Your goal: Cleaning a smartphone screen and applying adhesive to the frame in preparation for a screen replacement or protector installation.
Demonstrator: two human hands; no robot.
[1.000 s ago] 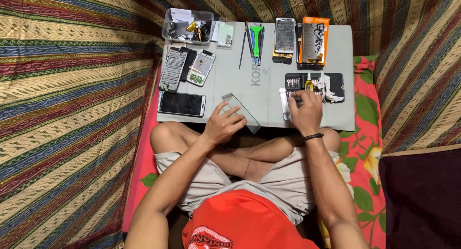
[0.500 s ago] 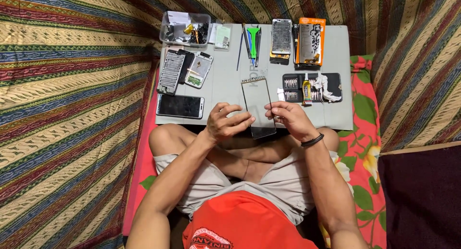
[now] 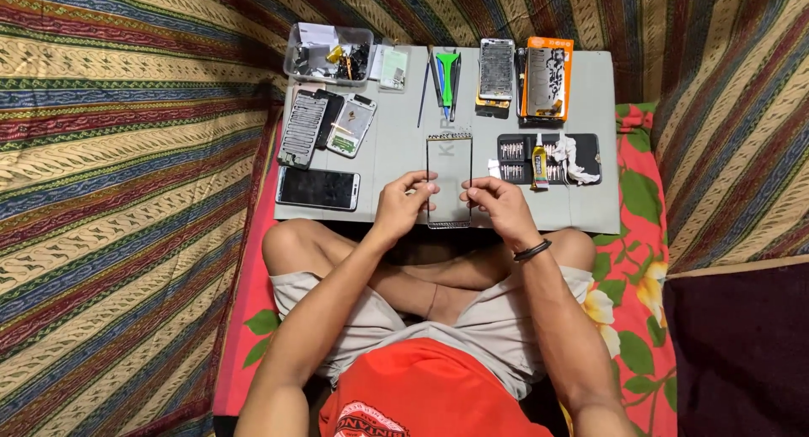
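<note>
Both hands, left hand (image 3: 403, 203) and right hand (image 3: 497, 208), pinch the glass panel (image 3: 448, 180) at the surface's (image 3: 396, 150) near edge; not yet fitted to any phone.

The glass panel (image 3: 448, 181) held between the left hand (image 3: 400, 208) and right hand (image 3: 497, 208) is clear and glossy with a dark rim. Under it the grey work board (image 3: 396, 150) looks matt and smooth. At ten o'clock a clear plastic tub (image 3: 329, 54) holds small parts; at nine o'clock lies a phone (image 3: 318, 188) with a shiny black face. The striped cloth (image 3: 126, 193) all round is woven and dull.
</note>
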